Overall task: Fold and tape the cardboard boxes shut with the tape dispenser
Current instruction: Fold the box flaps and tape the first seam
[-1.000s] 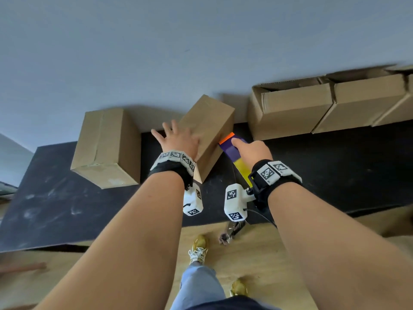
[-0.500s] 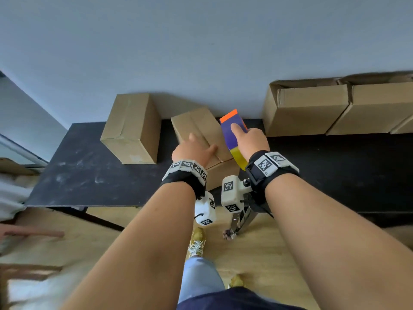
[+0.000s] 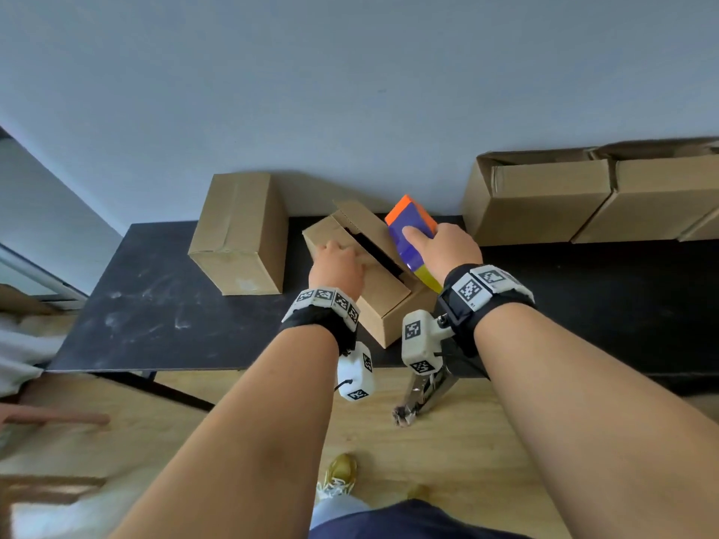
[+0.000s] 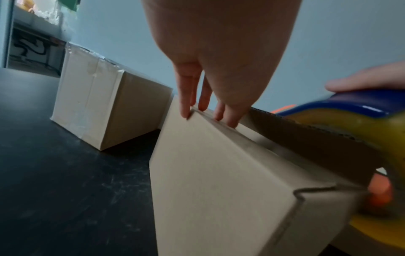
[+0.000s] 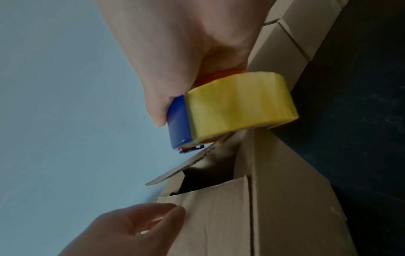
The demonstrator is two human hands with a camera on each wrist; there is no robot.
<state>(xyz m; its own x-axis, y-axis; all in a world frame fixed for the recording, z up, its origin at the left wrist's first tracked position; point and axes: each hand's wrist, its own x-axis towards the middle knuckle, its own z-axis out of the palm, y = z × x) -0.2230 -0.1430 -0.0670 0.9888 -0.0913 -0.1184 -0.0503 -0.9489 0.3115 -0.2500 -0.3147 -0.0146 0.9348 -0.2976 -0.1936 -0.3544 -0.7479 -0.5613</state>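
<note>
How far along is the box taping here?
One sealed box on the table's left looks taped already. The middle box is in hand: left hand holds one flap down, right hand grips the tape dispenser, a gap showing. Open boxes at right remain.

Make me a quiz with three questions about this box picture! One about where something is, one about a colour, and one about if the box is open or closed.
1. Where is the taped box?
A. left of the open box
B. on the floor
C. on top of the open box

2. What colour is the tape roll?
A. green
B. yellow
C. white

3. How is the open box now?
A. taped shut
B. crushed flat
C. flaps apart with a gap

Answers: 1 A, it sits on the table to that side. 2 B, the right wrist view shows yellow tape in the dispenser. 3 C, a dark slot shows between the flaps while the left hand presses one down.
</note>
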